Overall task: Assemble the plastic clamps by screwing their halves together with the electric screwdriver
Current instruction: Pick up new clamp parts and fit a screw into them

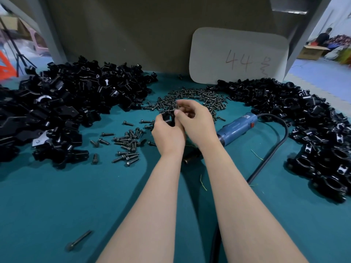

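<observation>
We list one bit [77, 241], nearer than and left of the one screwdriver [237, 128]. Just left of it: our left hand [167, 134] grips one clamp [168, 118]; right hand [195, 120] pinches its top. Beyond: loose screws [190, 99] uncounted, left heap [66, 99], right heap [307, 114], one card [239, 54].

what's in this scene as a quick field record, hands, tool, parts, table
left hand: grips a black clamp
right hand: fingertips pinch at the clamp's top; any screw there is unclear
electric screwdriver: blue, corded, lying unheld right of the hands
screws: loose heap behind the hands, more scattered left
left pile: black clamp parts
right pile: black clamp parts, some look assembled
table: teal cover
card: white, "44" handwritten, at the back
</observation>
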Motion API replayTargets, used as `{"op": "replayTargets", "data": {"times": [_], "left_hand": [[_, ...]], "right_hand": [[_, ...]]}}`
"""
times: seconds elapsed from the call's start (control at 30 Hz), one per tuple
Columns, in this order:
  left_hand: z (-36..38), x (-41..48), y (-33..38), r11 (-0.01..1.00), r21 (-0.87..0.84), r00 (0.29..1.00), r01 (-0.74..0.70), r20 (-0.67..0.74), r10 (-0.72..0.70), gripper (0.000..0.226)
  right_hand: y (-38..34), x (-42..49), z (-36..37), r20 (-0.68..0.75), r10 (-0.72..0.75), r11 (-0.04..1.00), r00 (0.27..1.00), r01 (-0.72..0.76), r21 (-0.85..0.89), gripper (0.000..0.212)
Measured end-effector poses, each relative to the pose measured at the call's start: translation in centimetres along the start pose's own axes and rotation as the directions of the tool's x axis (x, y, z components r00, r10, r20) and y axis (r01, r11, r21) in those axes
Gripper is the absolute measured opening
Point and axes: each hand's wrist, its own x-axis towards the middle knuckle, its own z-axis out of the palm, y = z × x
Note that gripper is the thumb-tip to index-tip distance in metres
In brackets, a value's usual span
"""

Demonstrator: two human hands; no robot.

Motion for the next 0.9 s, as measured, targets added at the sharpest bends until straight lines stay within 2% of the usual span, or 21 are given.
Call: {"op": "replayTargets", "data": {"times": [0.17,0.33,0.57,0.73,0.9], "left_hand": [[0.04,-0.34,0.07,0.999,0.031,1.000,-0.021,0.017,0.021,0.045],[0.06,-0.70,0.14,0.997,0.074,0.999,-0.031,0.027,0.029,0.050],[0.12,-0.58,0.08,0.996,0.074,0.998,-0.051,0.034,0.049,0.044],[0.13,-0.62,0.04,0.995,0.087,0.999,-0.050,0.025,0.048,0.048],[0.02,-0.56,-0.03,0.994,0.090,0.997,-0.068,0.025,0.066,0.041]], "right_hand": [[0.13,-0.03,0.04,-0.026,-0.007,0.999,1.000,0.006,-0.046,0.009],[0.30,0.18,0.07,-0.021,-0.018,0.993,1.000,0.016,-0.113,0.011],[0.27,0.16,-0.10,-0.068,-0.004,1.000,0.998,0.005,0.006,0.013],[0.27,0.21,0.04,-0.045,-0.004,0.999,0.999,0.002,-0.051,0.012],[0.27,0.12,-0.08,-0.049,0.000,0.998,0.999,-0.003,-0.067,0.009]]}}
